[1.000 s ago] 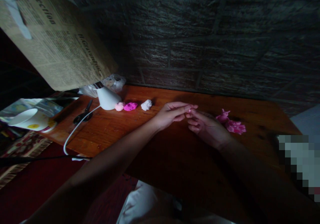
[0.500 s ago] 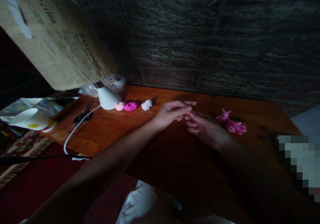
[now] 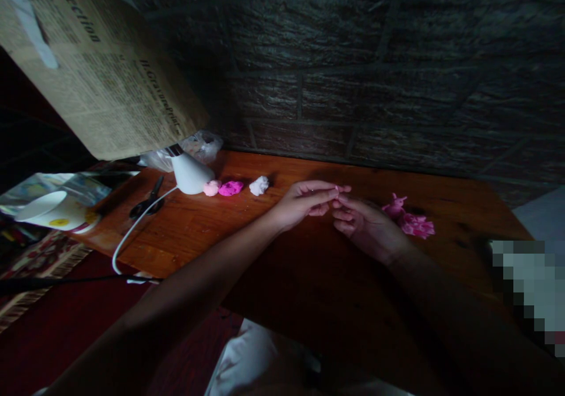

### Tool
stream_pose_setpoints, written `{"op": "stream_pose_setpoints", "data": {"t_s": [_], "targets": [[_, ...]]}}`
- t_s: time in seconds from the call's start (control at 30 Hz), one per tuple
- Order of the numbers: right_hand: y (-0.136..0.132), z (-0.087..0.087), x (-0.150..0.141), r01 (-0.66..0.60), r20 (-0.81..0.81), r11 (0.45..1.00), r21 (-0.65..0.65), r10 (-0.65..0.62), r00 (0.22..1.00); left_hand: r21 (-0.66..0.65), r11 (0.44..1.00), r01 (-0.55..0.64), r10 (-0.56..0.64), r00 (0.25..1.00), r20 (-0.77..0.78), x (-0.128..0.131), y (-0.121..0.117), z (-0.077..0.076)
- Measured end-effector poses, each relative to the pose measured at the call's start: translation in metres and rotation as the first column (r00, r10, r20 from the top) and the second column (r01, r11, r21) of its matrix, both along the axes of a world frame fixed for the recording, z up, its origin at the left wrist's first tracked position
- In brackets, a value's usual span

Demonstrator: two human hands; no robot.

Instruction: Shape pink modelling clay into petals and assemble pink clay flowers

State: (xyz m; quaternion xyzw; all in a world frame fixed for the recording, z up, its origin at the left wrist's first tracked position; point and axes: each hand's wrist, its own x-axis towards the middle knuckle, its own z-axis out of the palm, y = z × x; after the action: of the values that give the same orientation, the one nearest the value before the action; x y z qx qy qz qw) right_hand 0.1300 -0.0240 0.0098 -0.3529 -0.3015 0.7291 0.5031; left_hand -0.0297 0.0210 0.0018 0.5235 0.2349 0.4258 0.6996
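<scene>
My left hand (image 3: 304, 202) and my right hand (image 3: 368, 225) meet above the wooden table (image 3: 194, 231), fingertips together. Between them they pinch a small piece of pink clay (image 3: 337, 189), mostly covered by the fingers. Just right of my right hand lies a shaped pink clay figure (image 3: 408, 218) with small points sticking up. To the left of my left hand sit a white clay lump (image 3: 259, 185), a bright pink clay lump (image 3: 231, 188) and a pale pink clay lump (image 3: 212, 187).
A lamp with a newsprint shade (image 3: 119, 84) and white base (image 3: 190, 172) stands at the left, its white cable (image 3: 119, 243) running over the table edge. Black scissors (image 3: 149, 203), a paper cup (image 3: 57, 212) and a clear plastic bag (image 3: 203, 147) are near it. A dark brick wall (image 3: 353, 60) rises behind.
Both hands have shifted slightly right, and the fingertips have changed their pinch, so a bit of the pink piece now shows above them. The things on the table have stayed put.
</scene>
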Motion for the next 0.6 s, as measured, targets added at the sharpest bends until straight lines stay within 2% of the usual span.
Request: {"op": "stream_pose_setpoints", "data": {"t_s": [0.2, 0.3, 0.4, 0.6], "targets": [[-0.0015, 0.0007, 0.0000, -0.024, 0.029, 0.999, 0.033, 0.023, 0.999, 0.025, 0.998, 0.055, -0.057, 0.997, 0.047, -0.0010, -0.0014, 0.0008], [-0.0019, 0.0011, 0.0003, -0.059, 0.033, 0.996, 0.063, 0.057, 0.998, -0.005, 0.998, 0.061, -0.060, 0.997, 0.052, -0.0007, -0.0021, 0.0017], [-0.0015, 0.0010, 0.0005, -0.067, 0.012, 0.996, 0.055, 0.066, 0.998, -0.043, 0.997, 0.059, -0.057, 0.997, 0.050, 0.0004, -0.0030, 0.0043], [0.0000, -0.0020, 0.0015, -0.069, -0.024, 0.997, 0.038, 0.069, 0.997, -0.020, 0.997, 0.075, -0.074, 0.995, 0.062, 0.0009, -0.0034, 0.0069]]}}
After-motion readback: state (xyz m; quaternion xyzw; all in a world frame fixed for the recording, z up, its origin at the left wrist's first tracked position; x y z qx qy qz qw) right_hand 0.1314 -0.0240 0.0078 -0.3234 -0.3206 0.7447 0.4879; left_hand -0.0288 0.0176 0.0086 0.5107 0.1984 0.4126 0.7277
